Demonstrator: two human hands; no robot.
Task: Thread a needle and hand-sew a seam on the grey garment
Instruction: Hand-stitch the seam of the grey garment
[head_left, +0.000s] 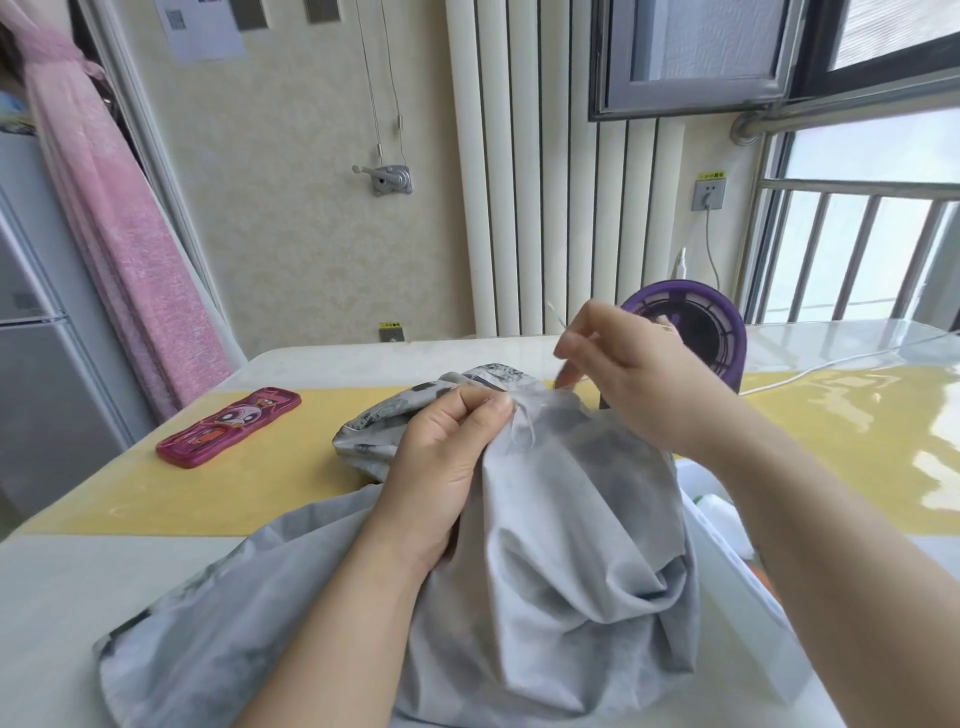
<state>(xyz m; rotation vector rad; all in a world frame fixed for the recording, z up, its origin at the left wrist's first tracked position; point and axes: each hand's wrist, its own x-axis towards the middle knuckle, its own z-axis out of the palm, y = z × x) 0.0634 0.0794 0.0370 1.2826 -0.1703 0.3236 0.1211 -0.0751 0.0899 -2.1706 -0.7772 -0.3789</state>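
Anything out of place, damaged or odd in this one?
Nothing stands out. The left hand pinches the bunched grey garment on the table; the right hand pinches what looks like the needle above it.

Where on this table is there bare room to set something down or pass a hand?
Free: the yellow table strip between the pink case and the grey garment, the white near-left corner, and the strip right of the purple fan. Crowded: the centre, where left hand and right hand work the garment.
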